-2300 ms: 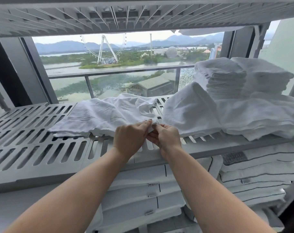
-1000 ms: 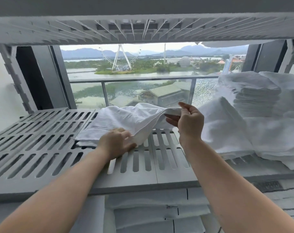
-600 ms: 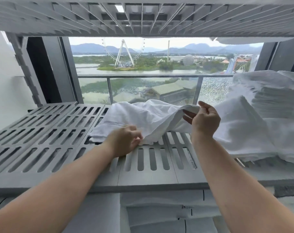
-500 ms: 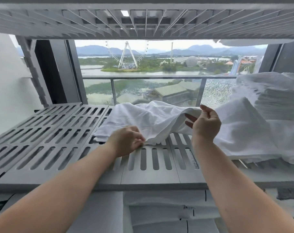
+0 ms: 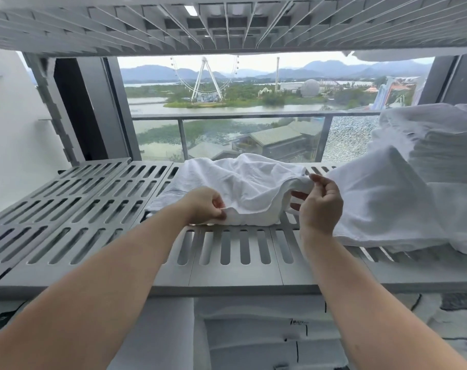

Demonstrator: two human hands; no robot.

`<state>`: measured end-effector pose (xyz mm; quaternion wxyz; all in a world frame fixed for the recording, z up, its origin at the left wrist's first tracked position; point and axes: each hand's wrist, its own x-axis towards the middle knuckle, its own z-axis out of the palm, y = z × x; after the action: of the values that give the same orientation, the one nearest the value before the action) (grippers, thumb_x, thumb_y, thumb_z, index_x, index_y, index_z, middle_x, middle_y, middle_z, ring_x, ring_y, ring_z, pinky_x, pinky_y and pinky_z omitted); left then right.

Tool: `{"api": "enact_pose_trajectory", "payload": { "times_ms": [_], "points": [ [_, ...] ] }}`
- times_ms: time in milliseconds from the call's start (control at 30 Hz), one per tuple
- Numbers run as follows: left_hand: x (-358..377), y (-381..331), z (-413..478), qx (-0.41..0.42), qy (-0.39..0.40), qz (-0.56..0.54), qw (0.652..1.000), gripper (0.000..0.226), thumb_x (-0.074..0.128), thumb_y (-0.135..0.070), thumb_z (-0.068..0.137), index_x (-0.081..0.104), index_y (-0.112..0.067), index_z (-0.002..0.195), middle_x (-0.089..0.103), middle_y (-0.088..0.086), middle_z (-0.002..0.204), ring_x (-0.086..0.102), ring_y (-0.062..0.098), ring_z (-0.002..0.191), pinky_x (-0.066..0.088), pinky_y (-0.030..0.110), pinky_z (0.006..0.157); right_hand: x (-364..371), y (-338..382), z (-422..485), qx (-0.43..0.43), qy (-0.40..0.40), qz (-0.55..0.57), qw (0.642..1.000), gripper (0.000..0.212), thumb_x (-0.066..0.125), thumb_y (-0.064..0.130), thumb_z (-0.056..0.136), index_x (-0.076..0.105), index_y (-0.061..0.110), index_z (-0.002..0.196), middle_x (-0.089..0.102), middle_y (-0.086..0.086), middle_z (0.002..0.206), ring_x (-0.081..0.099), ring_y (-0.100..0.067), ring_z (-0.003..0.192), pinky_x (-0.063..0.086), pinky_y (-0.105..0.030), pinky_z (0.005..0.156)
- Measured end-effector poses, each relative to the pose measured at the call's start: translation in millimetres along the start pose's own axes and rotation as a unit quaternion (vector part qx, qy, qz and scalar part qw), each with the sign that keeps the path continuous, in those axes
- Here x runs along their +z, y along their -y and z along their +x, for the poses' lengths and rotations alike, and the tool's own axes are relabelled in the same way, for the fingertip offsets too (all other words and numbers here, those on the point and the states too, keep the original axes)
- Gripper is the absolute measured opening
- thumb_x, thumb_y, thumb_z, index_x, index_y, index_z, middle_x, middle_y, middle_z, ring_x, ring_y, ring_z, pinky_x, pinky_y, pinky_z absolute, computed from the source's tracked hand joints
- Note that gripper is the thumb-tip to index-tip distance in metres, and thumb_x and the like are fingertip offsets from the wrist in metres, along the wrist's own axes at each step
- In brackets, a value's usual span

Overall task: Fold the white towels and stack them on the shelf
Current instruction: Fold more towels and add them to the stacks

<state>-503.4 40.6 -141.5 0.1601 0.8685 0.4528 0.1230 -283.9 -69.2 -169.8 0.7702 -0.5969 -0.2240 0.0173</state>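
Note:
A crumpled white towel (image 5: 243, 188) lies on the grey slatted shelf (image 5: 93, 209), at its middle. My left hand (image 5: 204, 206) pinches the towel's near edge down by the shelf surface. My right hand (image 5: 320, 206) pinches another part of that edge and holds it raised a little, to the right. On the right of the shelf sits a pile of white towels (image 5: 403, 198), with a stack of folded towels (image 5: 446, 145) behind it.
Another slatted shelf (image 5: 227, 22) runs close overhead. Folded white linens (image 5: 253, 335) fill the shelf below. Behind the shelving is a window with a glass balcony railing (image 5: 253, 116). A white wall (image 5: 10, 124) stands at the left.
My hands have drawn apart along the towel's edge, the right one lifting its part and the left one staying low. The view has shifted left and upward.

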Motion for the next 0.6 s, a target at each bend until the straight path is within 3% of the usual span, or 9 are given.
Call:
{"api": "enact_pose_trajectory", "payload": {
  "times_ms": [100, 167, 233, 300, 367, 433, 500, 600],
  "points": [
    [2, 3, -11, 0.057, -0.107, 0.012, 0.993, 0.016, 0.077, -0.034, 0.085, 0.064, -0.024, 0.086, 0.063, -0.011, 0.082, 0.059, 0.012, 0.079, 0.043, 0.028, 0.069, 1, -2, 2, -0.020, -0.021, 0.001, 1.000, 0.027, 0.045, 0.010, 0.101, 0.071, 0.017, 0.104, 0.069, 0.013, 0.095, 0.064, 0.012, 0.070, 0.061, -0.033, 0.068],
    [13, 5, -21, 0.103, -0.072, 0.062, 0.990, 0.009, 0.072, -0.034, 0.089, 0.067, -0.028, 0.089, 0.060, -0.012, 0.088, 0.059, 0.011, 0.085, 0.048, 0.029, 0.077, 5, 1, 3, -0.039, -0.028, 0.013, 0.999, 0.028, 0.044, 0.008, 0.101, 0.070, 0.017, 0.105, 0.071, 0.003, 0.107, 0.068, 0.002, 0.087, 0.058, -0.018, 0.068],
    [19, 10, -26, 0.121, -0.050, 0.064, 0.989, 0.004, 0.071, -0.032, 0.090, 0.068, -0.030, 0.090, 0.058, -0.011, 0.091, 0.056, 0.007, 0.086, 0.050, 0.029, 0.083, 12, 6, 1, -0.064, -0.024, 0.012, 0.998, 0.028, 0.043, 0.006, 0.101, 0.069, 0.017, 0.103, 0.070, 0.004, 0.110, 0.067, -0.012, 0.101, 0.053, -0.013, 0.074],
    [19, 16, -27, 0.128, -0.041, 0.031, 0.990, 0.002, 0.073, -0.029, 0.089, 0.073, -0.030, 0.090, 0.062, -0.011, 0.093, 0.058, 0.003, 0.086, 0.051, 0.024, 0.083, 23, 10, -5, -0.102, -0.008, -0.014, 0.995, 0.027, 0.044, 0.005, 0.099, 0.069, 0.015, 0.101, 0.068, 0.010, 0.101, 0.064, -0.011, 0.096, 0.048, -0.011, 0.080],
    [9, 23, -31, 0.111, -0.026, -0.061, 0.992, 0.009, 0.074, -0.023, 0.088, 0.077, -0.030, 0.093, 0.070, -0.014, 0.094, 0.064, -0.001, 0.088, 0.051, 0.017, 0.083, 39, 13, -18, -0.136, 0.034, -0.040, 0.989, 0.027, 0.046, 0.004, 0.096, 0.070, 0.017, 0.098, 0.066, 0.014, 0.094, 0.062, -0.009, 0.090, 0.038, -0.001, 0.077],
    [-8, 39, -35, 0.077, -0.081, -0.105, 0.988, 0.018, 0.071, -0.014, 0.090, 0.078, -0.029, 0.096, 0.074, -0.018, 0.096, 0.067, -0.003, 0.091, 0.053, 0.020, 0.088, 55, 14, -31, -0.139, 0.119, -0.079, 0.980, 0.027, 0.047, 0.007, 0.093, 0.070, 0.022, 0.094, 0.068, 0.014, 0.088, 0.064, -0.012, 0.086, 0.043, -0.008, 0.076],
    [-28, 69, -38, 0.026, -0.151, -0.024, 0.988, 0.021, 0.067, -0.013, 0.091, 0.075, -0.028, 0.104, 0.072, -0.014, 0.105, 0.065, 0.004, 0.096, 0.052, 0.027, 0.093, 69, 11, -43, -0.145, 0.213, -0.153, 0.954, 0.026, 0.047, 0.014, 0.091, 0.071, 0.023, 0.094, 0.071, 0.008, 0.083, 0.064, -0.017, 0.078, 0.051, -0.028, 0.071],
    [-49, 110, -44, -0.049, -0.087, 0.104, 0.990, 0.023, 0.065, -0.024, 0.093, 0.069, -0.032, 0.114, 0.065, -0.008, 0.118, 0.056, 0.009, 0.101, 0.046, 0.029, 0.090, 85, 13, -57, -0.245, 0.286, -0.259, 0.889, 0.024, 0.047, 0.019, 0.090, 0.071, 0.022, 0.090, 0.071, 0.003, 0.078, 0.064, -0.021, 0.073, 0.053, -0.034, 0.065]
  ]
}}
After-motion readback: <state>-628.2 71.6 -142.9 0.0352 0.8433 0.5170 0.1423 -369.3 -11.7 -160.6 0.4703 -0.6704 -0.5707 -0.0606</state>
